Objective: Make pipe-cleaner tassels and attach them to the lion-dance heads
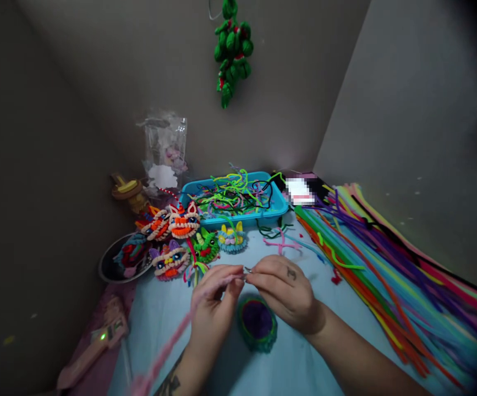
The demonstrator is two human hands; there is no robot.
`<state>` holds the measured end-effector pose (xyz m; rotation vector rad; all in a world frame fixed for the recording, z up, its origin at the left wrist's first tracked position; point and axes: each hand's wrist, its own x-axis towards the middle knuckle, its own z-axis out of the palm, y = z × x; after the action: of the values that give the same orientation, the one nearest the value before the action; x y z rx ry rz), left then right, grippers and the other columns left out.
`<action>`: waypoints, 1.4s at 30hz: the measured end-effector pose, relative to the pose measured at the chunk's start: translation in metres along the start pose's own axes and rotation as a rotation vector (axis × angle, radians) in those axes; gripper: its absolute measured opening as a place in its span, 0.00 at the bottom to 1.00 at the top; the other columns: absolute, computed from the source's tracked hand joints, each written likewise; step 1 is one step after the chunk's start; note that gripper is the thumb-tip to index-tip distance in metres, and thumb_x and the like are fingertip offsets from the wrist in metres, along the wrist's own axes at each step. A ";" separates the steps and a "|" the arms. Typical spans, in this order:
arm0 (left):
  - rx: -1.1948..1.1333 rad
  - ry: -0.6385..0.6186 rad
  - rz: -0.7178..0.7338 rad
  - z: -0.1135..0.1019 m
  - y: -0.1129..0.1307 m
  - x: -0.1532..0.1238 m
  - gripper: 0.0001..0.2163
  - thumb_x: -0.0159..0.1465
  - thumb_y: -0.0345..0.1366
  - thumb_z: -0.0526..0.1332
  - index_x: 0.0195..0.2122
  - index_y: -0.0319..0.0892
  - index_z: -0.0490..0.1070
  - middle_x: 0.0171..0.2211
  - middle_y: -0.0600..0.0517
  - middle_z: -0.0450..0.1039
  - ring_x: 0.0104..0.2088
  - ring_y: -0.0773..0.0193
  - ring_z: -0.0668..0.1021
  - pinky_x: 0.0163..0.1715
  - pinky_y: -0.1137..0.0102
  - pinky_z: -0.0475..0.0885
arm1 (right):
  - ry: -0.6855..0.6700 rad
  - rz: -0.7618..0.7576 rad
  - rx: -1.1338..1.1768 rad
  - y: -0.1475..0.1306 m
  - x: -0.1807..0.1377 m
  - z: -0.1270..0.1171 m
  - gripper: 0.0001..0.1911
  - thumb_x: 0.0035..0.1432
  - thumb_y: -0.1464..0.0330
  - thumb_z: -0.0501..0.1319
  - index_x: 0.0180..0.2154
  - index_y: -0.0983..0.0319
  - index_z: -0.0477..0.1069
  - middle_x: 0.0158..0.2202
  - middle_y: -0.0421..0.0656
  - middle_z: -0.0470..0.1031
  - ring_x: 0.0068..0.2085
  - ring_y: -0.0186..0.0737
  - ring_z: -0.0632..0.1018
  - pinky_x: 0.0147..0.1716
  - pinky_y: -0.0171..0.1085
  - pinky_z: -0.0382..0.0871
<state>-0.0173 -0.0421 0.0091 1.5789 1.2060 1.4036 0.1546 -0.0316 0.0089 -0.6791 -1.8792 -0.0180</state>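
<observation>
My left hand (217,300) pinches a fuzzy pink pipe cleaner (176,335), whose long tail slopes down past my wrist to the lower left. Close beside it, my right hand (285,289) is closed, fingertips together, on a small shiny metal piece (247,270) at the pink end. Its kind is too small to tell, and the fingers hide most of it. Beneath the hands on the blue cloth lies a round, hollow piece (258,324) made of pipe cleaners, green around the rim and purple inside.
Several lion-head figures (171,259) sit at the back left beside a bowl (110,269). A blue tray (217,221) holds pipe-cleaner scraps. Bundles of colored pipe cleaners (362,275) cover the right side. A pink glue gun (98,341) with a lit green light lies left.
</observation>
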 end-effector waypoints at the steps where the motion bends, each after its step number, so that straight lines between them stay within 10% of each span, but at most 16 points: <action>1: 0.008 -0.007 -0.008 0.000 -0.002 0.002 0.06 0.57 0.36 0.66 0.34 0.45 0.80 0.33 0.47 0.80 0.34 0.58 0.79 0.36 0.66 0.75 | -0.016 -0.020 -0.021 0.001 -0.001 0.000 0.14 0.57 0.79 0.58 0.43 0.60 0.72 0.33 0.46 0.76 0.36 0.41 0.76 0.34 0.40 0.72; 13: 0.104 -0.128 0.220 -0.006 -0.002 0.014 0.09 0.55 0.29 0.66 0.35 0.48 0.80 0.29 0.50 0.81 0.29 0.62 0.81 0.30 0.71 0.74 | -0.120 0.198 0.089 0.004 0.002 0.007 0.06 0.61 0.75 0.57 0.37 0.61 0.71 0.32 0.44 0.73 0.35 0.38 0.75 0.35 0.36 0.73; 25: 0.088 -0.014 0.034 -0.006 -0.007 0.011 0.02 0.57 0.33 0.66 0.31 0.45 0.78 0.30 0.53 0.81 0.31 0.66 0.81 0.32 0.75 0.76 | -0.100 0.089 -0.023 0.002 0.000 0.004 0.07 0.60 0.76 0.58 0.40 0.62 0.70 0.36 0.45 0.77 0.36 0.39 0.75 0.37 0.39 0.69; 36: 0.024 -0.190 0.487 -0.008 -0.005 0.012 0.14 0.57 0.20 0.62 0.40 0.46 0.77 0.33 0.52 0.81 0.35 0.65 0.81 0.38 0.73 0.76 | -0.006 0.408 0.159 -0.011 0.001 0.012 0.06 0.59 0.74 0.58 0.29 0.61 0.66 0.24 0.37 0.68 0.25 0.32 0.70 0.25 0.32 0.64; 42: 0.008 -0.017 0.129 -0.004 -0.003 0.008 0.08 0.56 0.26 0.65 0.33 0.47 0.78 0.30 0.55 0.81 0.30 0.69 0.81 0.31 0.79 0.75 | 0.029 0.178 0.108 -0.006 0.000 0.007 0.03 0.60 0.73 0.59 0.38 0.62 0.70 0.32 0.44 0.74 0.33 0.37 0.75 0.34 0.36 0.70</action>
<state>-0.0222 -0.0339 0.0100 1.6963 1.1182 1.4644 0.1453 -0.0343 0.0078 -0.7652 -1.7727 0.1857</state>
